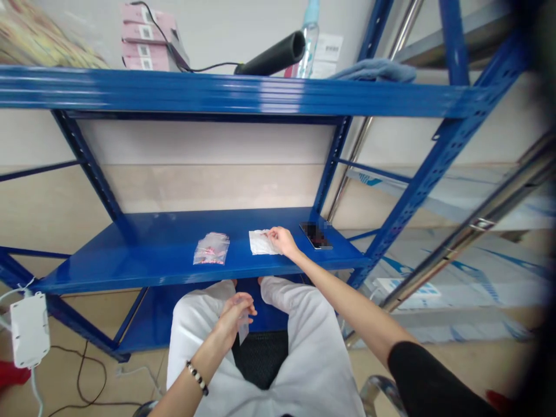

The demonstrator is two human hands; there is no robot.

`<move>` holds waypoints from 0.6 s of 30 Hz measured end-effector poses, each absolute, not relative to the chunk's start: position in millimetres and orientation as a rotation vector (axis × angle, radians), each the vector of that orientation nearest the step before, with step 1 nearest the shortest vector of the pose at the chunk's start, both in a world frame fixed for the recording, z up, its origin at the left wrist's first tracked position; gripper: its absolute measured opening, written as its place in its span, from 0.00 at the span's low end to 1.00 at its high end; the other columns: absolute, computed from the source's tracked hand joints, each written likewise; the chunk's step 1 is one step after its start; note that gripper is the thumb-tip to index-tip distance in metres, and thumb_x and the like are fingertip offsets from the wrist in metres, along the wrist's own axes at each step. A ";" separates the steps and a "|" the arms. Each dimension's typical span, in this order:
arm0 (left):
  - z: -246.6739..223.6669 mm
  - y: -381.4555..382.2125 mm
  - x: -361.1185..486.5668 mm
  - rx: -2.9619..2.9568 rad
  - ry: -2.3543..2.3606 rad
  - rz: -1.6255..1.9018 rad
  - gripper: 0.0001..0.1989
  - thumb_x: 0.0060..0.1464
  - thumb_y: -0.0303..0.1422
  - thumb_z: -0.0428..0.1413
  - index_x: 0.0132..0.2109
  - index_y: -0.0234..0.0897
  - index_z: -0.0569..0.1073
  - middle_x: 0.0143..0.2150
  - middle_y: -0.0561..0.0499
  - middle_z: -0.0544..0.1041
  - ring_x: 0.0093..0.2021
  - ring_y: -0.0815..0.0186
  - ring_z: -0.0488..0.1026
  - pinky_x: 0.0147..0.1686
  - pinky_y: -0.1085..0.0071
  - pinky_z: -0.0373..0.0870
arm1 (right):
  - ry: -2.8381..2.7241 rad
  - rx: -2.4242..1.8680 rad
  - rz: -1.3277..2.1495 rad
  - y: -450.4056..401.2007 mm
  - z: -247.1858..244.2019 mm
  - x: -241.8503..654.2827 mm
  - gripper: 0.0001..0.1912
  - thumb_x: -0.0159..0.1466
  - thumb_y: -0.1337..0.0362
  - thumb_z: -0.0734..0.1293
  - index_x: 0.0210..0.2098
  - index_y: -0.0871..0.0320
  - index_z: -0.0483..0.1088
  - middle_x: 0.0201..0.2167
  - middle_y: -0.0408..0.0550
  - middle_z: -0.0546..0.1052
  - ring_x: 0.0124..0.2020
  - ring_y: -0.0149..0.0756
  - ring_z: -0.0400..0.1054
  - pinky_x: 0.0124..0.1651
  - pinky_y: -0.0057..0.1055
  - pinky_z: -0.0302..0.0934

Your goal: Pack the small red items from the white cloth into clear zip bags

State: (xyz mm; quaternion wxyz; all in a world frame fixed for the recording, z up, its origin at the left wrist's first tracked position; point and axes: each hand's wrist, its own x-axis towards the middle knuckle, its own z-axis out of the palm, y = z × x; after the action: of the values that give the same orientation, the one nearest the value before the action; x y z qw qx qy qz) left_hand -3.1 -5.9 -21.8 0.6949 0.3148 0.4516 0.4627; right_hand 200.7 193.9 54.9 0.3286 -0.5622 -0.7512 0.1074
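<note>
On the blue shelf, a white paper or cloth square (261, 243) lies near the middle. My right hand (280, 238) is at its right side, fingers pinched together at its surface; whatever they grip is too small to make out. A clear plastic bag (211, 249) with small red pieces rests to the left. Above my lap, my left hand (237, 315) has its fingers curled around a small clear plastic bag (244, 330), which hangs down from them. A dark phone (315, 236) lies right of my right hand.
The upper shelf beam (182, 92) crosses above my hands, with pink boxes (150, 40), a black tube (273, 55), a spray bottle (309, 40) and a blue cloth (377, 69) on that level. A white power strip (30, 330) hangs at the left.
</note>
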 end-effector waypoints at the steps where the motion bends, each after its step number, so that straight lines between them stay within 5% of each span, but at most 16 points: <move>1: -21.7 -5.3 -3.8 0.688 1.006 1.039 0.19 0.42 0.40 0.65 0.39 0.37 0.70 0.28 0.53 0.74 0.30 0.67 0.74 0.31 0.73 0.66 | -1.961 -1.511 0.275 203.6 55.5 202.6 0.06 0.58 0.68 0.67 0.31 0.58 0.77 0.32 0.49 0.80 0.33 0.36 0.72 0.38 0.27 0.60; 8: -16.3 -7.1 1.0 0.595 0.996 1.005 0.19 0.40 0.39 0.66 0.39 0.39 0.70 0.27 0.55 0.72 0.30 0.68 0.72 0.30 0.73 0.65 | -2.011 -1.627 0.214 227.3 42.5 201.4 0.07 0.56 0.59 0.72 0.26 0.55 0.77 0.30 0.49 0.80 0.33 0.39 0.74 0.36 0.28 0.60; 18: -15.0 -2.7 7.8 0.767 0.870 0.962 0.17 0.44 0.40 0.67 0.39 0.38 0.72 0.27 0.51 0.72 0.31 0.66 0.72 0.28 0.73 0.65 | -1.847 -1.401 0.230 183.6 67.6 196.5 0.03 0.57 0.65 0.69 0.29 0.56 0.76 0.30 0.47 0.79 0.33 0.37 0.71 0.39 0.31 0.62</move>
State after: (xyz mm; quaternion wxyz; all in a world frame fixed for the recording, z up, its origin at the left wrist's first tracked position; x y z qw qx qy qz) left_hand 7.8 -2.7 -15.0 0.7292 0.3484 0.3951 0.4368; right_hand 196.5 183.6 67.6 0.3948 -0.5525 -0.7285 0.0907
